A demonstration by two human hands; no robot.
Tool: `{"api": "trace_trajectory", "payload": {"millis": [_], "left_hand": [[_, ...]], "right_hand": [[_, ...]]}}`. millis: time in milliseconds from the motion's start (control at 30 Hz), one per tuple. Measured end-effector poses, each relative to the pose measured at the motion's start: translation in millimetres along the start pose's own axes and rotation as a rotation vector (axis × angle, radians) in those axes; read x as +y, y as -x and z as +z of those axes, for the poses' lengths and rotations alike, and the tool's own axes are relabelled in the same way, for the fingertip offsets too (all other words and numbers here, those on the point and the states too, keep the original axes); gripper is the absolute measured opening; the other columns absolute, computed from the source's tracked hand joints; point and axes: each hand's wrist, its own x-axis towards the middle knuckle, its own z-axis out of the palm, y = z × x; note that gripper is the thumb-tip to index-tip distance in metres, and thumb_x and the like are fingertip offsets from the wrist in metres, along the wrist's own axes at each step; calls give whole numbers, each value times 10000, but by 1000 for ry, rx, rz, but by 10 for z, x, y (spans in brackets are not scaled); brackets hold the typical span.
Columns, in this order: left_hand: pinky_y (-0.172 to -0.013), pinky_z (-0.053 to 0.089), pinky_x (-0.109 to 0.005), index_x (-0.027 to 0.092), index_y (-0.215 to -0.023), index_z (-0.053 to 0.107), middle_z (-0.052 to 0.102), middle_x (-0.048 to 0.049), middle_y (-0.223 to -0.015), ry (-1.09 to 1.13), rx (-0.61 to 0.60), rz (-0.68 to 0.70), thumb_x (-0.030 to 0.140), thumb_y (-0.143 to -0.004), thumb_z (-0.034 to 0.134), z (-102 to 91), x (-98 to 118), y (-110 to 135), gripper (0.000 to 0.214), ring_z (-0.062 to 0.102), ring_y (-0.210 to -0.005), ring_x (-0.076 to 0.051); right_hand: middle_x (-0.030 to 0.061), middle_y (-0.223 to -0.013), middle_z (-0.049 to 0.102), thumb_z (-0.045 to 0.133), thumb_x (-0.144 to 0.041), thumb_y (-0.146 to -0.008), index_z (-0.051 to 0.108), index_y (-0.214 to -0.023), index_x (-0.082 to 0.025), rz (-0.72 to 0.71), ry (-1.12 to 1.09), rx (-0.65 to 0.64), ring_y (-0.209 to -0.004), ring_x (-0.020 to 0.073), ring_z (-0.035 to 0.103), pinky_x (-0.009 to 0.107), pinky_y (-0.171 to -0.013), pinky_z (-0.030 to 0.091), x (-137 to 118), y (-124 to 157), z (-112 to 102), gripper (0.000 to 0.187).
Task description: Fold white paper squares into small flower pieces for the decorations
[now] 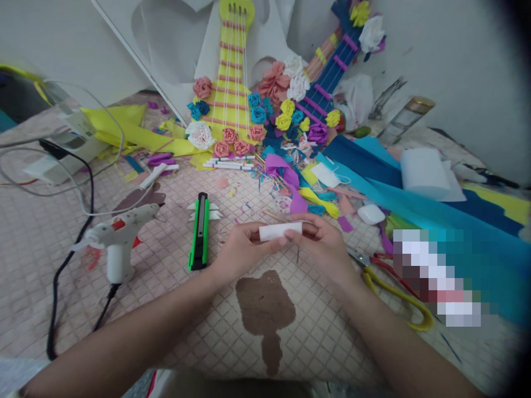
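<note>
A small white strip, rolled or folded, perhaps paper, is held level between my two hands above the table. The fingers and thumb of my left hand close on its left end. My right hand pinches the right end, its thumb over the front face. The fingers behind the strip are partly hidden. A green box cutter lies to the left of my left hand, on some white scraps. Scissors with yellow handles rest beside my right wrist.
A white glue gun with a black cord stands at the left. Behind are a yellow paper guitar and a blue one with paper flowers. Crepe paper, a white roll and scraps cover the back and right. A brown patch marks the tabletop.
</note>
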Motion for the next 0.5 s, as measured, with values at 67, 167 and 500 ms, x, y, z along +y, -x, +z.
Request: {"api": "trace_trajectory", "payload": {"millis": [67,167,500], "left_hand": [[-525,479,-188,117,-731,653,671,-29,-639,-14,-18,-25,318,-690,654,-4,-2,-2,205,593,-542,-96],[-513,482,-185,116,-681,649,663,-28,-602,6,-21,-49,309,-714,630,-13,9,0,197,581,-502,-85],[-564,520,-229,127,-690,652,676,-35,-631,85,150,-9,331,-713,628,-44,72,-40,207,614,-540,-114]], "right_hand": [[28,-797,684,706,-294,-622,571,-930,-190,4,-23,-10,-713,160,629,284,-659,474,1,8,10,352],[27,-780,679,708,-297,-619,575,-931,-189,2,-27,5,-713,159,626,283,-658,469,-4,15,18,356],[14,-745,668,729,-287,-577,583,-885,-181,-39,-57,171,-711,157,616,286,-665,468,13,-98,-83,357]]}}
